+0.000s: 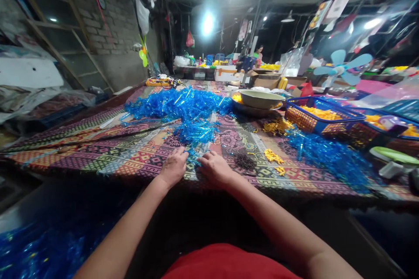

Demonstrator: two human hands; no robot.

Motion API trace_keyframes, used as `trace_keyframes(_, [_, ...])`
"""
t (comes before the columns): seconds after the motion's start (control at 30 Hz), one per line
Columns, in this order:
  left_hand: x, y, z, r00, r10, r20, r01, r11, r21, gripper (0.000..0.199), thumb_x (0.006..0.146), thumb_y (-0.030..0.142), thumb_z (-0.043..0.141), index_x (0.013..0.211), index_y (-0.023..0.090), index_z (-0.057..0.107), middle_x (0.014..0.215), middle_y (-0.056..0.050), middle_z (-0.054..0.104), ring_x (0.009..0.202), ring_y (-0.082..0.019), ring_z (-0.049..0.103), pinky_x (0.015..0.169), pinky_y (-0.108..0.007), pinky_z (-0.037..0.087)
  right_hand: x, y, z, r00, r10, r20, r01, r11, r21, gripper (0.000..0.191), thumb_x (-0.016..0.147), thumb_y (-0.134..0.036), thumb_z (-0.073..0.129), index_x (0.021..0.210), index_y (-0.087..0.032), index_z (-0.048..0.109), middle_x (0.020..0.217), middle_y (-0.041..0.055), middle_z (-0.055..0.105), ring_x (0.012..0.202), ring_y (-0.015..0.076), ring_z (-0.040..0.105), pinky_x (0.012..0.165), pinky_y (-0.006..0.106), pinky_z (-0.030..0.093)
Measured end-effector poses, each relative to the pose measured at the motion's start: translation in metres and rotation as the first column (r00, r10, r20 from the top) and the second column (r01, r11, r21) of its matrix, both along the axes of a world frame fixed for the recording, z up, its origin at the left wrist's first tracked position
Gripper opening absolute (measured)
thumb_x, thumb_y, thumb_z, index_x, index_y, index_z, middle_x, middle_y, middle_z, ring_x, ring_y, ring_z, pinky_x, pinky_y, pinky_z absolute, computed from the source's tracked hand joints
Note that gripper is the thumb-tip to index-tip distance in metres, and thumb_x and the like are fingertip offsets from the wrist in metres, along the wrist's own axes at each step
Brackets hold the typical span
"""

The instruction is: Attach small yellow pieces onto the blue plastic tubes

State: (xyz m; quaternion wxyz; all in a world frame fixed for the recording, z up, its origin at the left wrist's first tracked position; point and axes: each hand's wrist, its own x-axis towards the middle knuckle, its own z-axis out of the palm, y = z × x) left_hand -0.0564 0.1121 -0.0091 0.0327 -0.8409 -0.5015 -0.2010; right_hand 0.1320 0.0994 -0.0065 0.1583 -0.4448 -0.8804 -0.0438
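My left hand (175, 166) and my right hand (216, 168) rest close together at the table's near edge, fingers curled in. Between their fingertips lie small clear blue plastic pieces (193, 157), and both hands seem to pinch these. Which piece each hand grips is too small to tell apart. Just beyond, a loose strip of the same blue pieces (196, 133) runs back to a big shiny blue heap (176, 103). Right of my right hand sits a small pile of dark brown bits (244, 161). Short yellow plastic pieces (272, 155) are scattered beside it.
A patterned cloth (131, 150) covers the table. At the right are a blue basket (324, 117) of yellow pieces, more blue pieces (330, 157), and a green-and-white object (396, 157). Stacked bowls (260, 99) and a fan (342, 69) stand farther back. A person (258, 56) is in the distance.
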Motion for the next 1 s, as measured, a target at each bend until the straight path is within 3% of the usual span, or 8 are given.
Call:
trace_keyframes(0.13, [-0.002, 0.000, -0.009, 0.996, -0.054, 0.078, 0.056, 0.998, -0.031, 0.028, 0.080, 0.007, 0.042, 0.100, 0.015, 0.060, 0.122, -0.013, 0.052, 0.111, -0.022, 0.052, 0.095, -0.035, 0.042, 0.013, 0.001, -0.003, 1.000, -0.028, 0.014, 0.027, 1.000, 0.011, 0.016, 0.086, -0.029, 0.052, 0.087, -0.018, 0.065, 0.087, 0.0076, 0.061, 0.085, 0.0180, 0.054, 0.079, 0.028, 0.043])
trace_keyframes(0.4, [0.005, 0.006, -0.014, 0.961, -0.149, 0.231, 0.163, 0.986, -0.041, 0.030, 0.075, -0.001, 0.039, 0.089, 0.015, 0.062, 0.113, -0.011, 0.057, 0.109, -0.019, 0.054, 0.095, -0.032, 0.044, 0.050, 0.010, -0.017, 0.972, -0.016, -0.233, 0.000, 0.998, -0.069, 0.011, 0.080, -0.022, 0.060, 0.085, -0.019, 0.070, 0.084, 0.0048, 0.065, 0.080, 0.0153, 0.059, 0.075, 0.024, 0.046])
trace_keyframes(0.53, [0.002, 0.007, -0.018, 0.941, -0.136, 0.310, 0.153, 0.988, -0.032, 0.030, 0.075, -0.001, 0.039, 0.085, 0.014, 0.062, 0.112, -0.012, 0.058, 0.107, -0.020, 0.055, 0.095, -0.035, 0.043, 0.054, 0.013, -0.019, 0.969, -0.104, -0.225, 0.096, 0.994, -0.049, 0.014, 0.081, -0.017, 0.056, 0.082, -0.018, 0.070, 0.077, 0.0055, 0.063, 0.073, 0.0160, 0.057, 0.069, 0.026, 0.046])
trace_keyframes(0.7, [0.003, 0.005, -0.017, 0.898, -0.147, 0.416, 0.187, 0.981, -0.057, 0.030, 0.073, -0.001, 0.042, 0.082, 0.016, 0.064, 0.108, -0.009, 0.061, 0.105, -0.019, 0.056, 0.097, -0.035, 0.042, 0.043, -0.001, -0.010, 0.967, -0.153, -0.202, 0.165, 0.985, 0.043, 0.017, 0.084, -0.023, 0.052, 0.085, -0.019, 0.068, 0.089, 0.0105, 0.061, 0.084, 0.0221, 0.054, 0.076, 0.033, 0.044])
trace_keyframes(0.87, [0.003, 0.004, -0.010, 0.790, -0.074, 0.608, 0.161, 0.983, -0.091, 0.030, 0.069, 0.001, 0.047, 0.087, 0.018, 0.064, 0.109, -0.006, 0.062, 0.110, -0.019, 0.054, 0.102, -0.036, 0.038, 0.017, -0.020, -0.006, 0.998, 0.031, -0.059, -0.027, 0.998, 0.056, 0.015, 0.084, -0.029, 0.055, 0.093, -0.021, 0.065, 0.083, 0.0082, 0.062, 0.083, 0.0210, 0.054, 0.077, 0.031, 0.045])
trace_keyframes(0.93, [0.000, 0.000, -0.007, 0.705, 0.021, 0.709, 0.082, 0.990, -0.111, 0.026, 0.070, 0.006, 0.050, 0.089, 0.018, 0.062, 0.109, -0.007, 0.061, 0.111, -0.020, 0.053, 0.103, -0.038, 0.037, 0.013, -0.021, -0.011, 0.997, 0.014, -0.081, -0.011, 0.999, 0.037, 0.014, 0.083, -0.023, 0.055, 0.092, -0.020, 0.065, 0.081, 0.0079, 0.062, 0.078, 0.0195, 0.056, 0.071, 0.029, 0.045])
trace_keyframes(1.0, [-0.002, -0.008, -0.005, 0.584, 0.130, 0.802, 0.004, 0.987, -0.163, 0.018, 0.075, 0.015, 0.049, 0.090, 0.017, 0.059, 0.102, -0.009, 0.062, 0.102, -0.022, 0.058, 0.095, -0.041, 0.044, 0.016, -0.018, -0.015, 0.979, -0.028, -0.201, 0.036, 0.999, 0.034, 0.015, 0.083, -0.019, 0.054, 0.091, -0.018, 0.066, 0.083, 0.0088, 0.063, 0.075, 0.0183, 0.058, 0.069, 0.027, 0.046])
